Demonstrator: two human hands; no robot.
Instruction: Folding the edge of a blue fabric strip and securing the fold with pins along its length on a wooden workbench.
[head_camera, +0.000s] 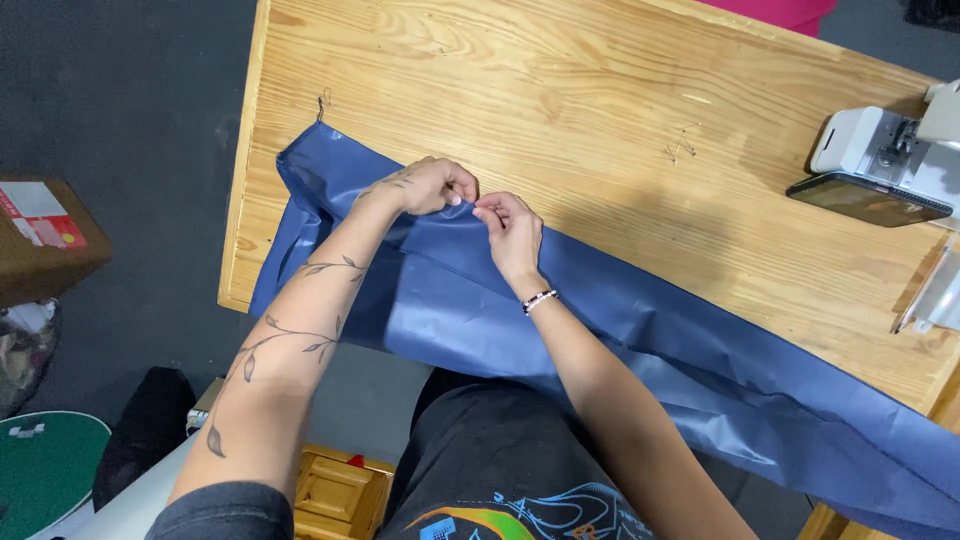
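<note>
— Where's the blue fabric (640, 340)?

— Draped across the wooden table (560, 90), its folded upper edge under both hands. The left hand (425, 187) and right hand (512, 228) pinch that edge, fingertips nearly touching.

— Any tips?

— I'd keep the fold even and taut. A phone (865, 198) and sewing machine (900, 150) sit well right of the hands.

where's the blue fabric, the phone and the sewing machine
blue fabric (640, 330), head view, on the flat stretch right of the hands
phone (866, 198), head view, middle of its dark screen
sewing machine (880, 140), head view, on its white body above the phone
</note>
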